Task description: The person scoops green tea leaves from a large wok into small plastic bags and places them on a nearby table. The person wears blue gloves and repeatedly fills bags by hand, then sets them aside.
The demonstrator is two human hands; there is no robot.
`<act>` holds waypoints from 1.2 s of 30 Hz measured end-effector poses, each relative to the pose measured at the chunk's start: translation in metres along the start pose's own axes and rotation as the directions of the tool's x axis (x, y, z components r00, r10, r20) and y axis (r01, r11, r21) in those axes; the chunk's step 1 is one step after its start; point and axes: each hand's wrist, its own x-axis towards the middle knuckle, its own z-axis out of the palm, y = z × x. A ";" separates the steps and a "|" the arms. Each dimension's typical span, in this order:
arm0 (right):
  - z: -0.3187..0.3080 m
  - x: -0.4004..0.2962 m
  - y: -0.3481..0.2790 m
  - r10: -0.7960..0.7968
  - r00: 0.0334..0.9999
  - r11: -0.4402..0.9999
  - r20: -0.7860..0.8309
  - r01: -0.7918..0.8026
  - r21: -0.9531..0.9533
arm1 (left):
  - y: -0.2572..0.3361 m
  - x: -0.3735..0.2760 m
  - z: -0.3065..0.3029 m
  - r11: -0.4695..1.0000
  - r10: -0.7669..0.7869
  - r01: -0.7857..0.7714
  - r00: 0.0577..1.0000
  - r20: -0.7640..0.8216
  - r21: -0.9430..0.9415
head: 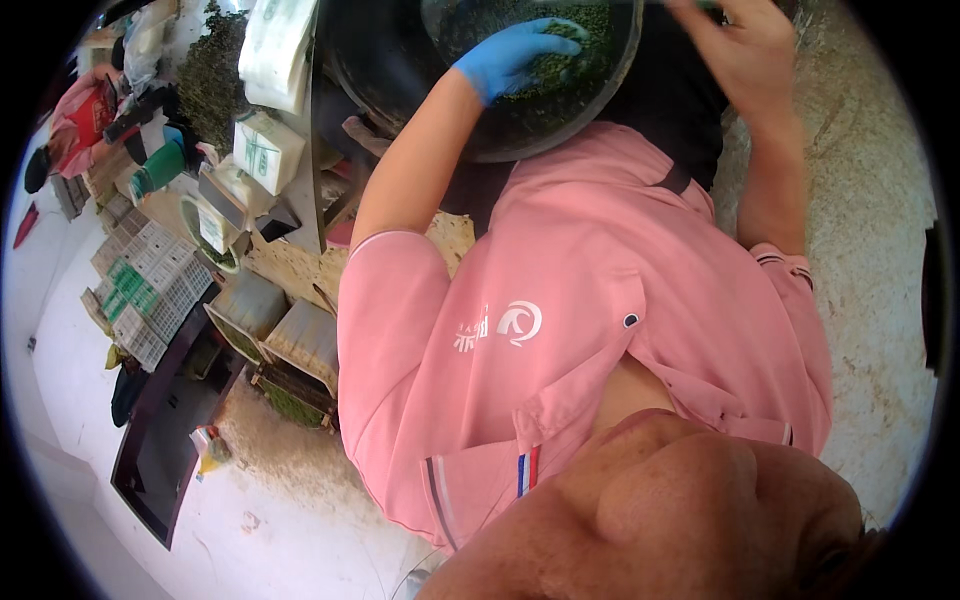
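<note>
My left hand [525, 60], in a blue glove, reaches into a wide black basin [517, 150]. Its fingers are spread among small green pellets or berries [592, 37], some of which lie between thumb and fingers; whether it grips any is unclear. The basin rests by my lap and runs past the top edge of the view. My right hand [750, 52] is bare and raised to the right of the basin. Its fingertips are blurred and cut off by the top edge, near a bit of something green, so its hold cannot be told.
At left, a table [309, 202] bears stacked white packs [270, 154] and a dark leafy heap [214, 79]. Plastic crates [161, 266] and lidded-looking bins [300, 337] stand beyond. A light green-rimmed tub [234, 259] holds greens. Another person [82, 124] is at far left.
</note>
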 end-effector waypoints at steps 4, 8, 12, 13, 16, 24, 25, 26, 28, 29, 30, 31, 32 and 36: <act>0.032 0.007 -0.004 -0.227 0.902 0.891 0.368 0.344 -0.295 | 0.012 -0.054 -0.005 0.993 0.011 -0.010 1.000 0.010 -0.119; 0.076 -0.012 0.010 -0.232 0.809 0.842 0.540 0.445 -0.305 | 0.016 -0.099 -0.006 0.970 0.023 -0.040 0.997 -0.073 -0.239; 0.095 -0.020 0.008 -0.261 0.763 0.827 0.591 0.493 -0.271 | 0.026 -0.112 0.006 0.902 0.135 -0.136 0.990 -0.031 -0.409; 0.096 -0.020 0.006 -0.282 0.764 0.830 0.580 0.497 -0.252 | 0.027 -0.112 0.006 0.895 0.120 -0.134 0.991 -0.061 -0.425; 0.105 -0.026 0.005 -0.317 0.746 0.824 0.585 0.522 -0.219 | 0.038 -0.107 0.018 0.870 0.028 -0.101 0.987 -0.156 -0.483; 0.102 -0.028 -0.002 -0.320 0.731 0.813 0.603 0.538 -0.221 | 0.049 -0.109 0.010 0.957 0.006 -0.059 0.983 -0.182 -0.285; 0.102 -0.028 -0.003 -0.320 0.728 0.812 0.607 0.540 -0.220 | 0.049 -0.110 0.010 0.952 0.024 -0.069 0.988 -0.153 -0.297; 0.101 -0.029 -0.005 -0.321 0.729 0.819 0.605 0.534 -0.208 | 0.050 -0.112 0.012 0.956 0.034 -0.076 0.988 -0.149 -0.283; 0.099 -0.028 -0.006 -0.314 0.735 0.835 0.601 0.515 -0.194 | 0.057 -0.116 0.019 0.965 0.049 -0.080 0.990 -0.131 -0.250; 0.098 -0.028 -0.006 -0.305 0.730 0.837 0.612 0.512 -0.193 | 0.063 -0.121 0.026 0.971 0.047 -0.081 0.987 -0.154 -0.223; 0.097 -0.029 -0.006 -0.294 0.725 0.840 0.622 0.506 -0.193 | 0.072 -0.127 0.036 0.977 0.046 -0.080 0.984 -0.175 -0.196; 0.097 -0.030 -0.005 -0.283 0.721 0.843 0.633 0.501 -0.194 | 0.077 -0.130 0.040 0.983 0.044 -0.078 0.980 -0.195 -0.168; 0.095 -0.030 -0.005 -0.276 0.729 0.843 0.626 0.497 -0.207 | 0.077 -0.129 0.035 0.983 0.082 -0.113 0.974 -0.209 -0.142; 0.086 -0.020 -0.002 -0.243 0.754 0.832 0.611 0.486 -0.269 | 0.058 -0.109 0.005 0.967 0.179 -0.225 0.935 -0.307 -0.121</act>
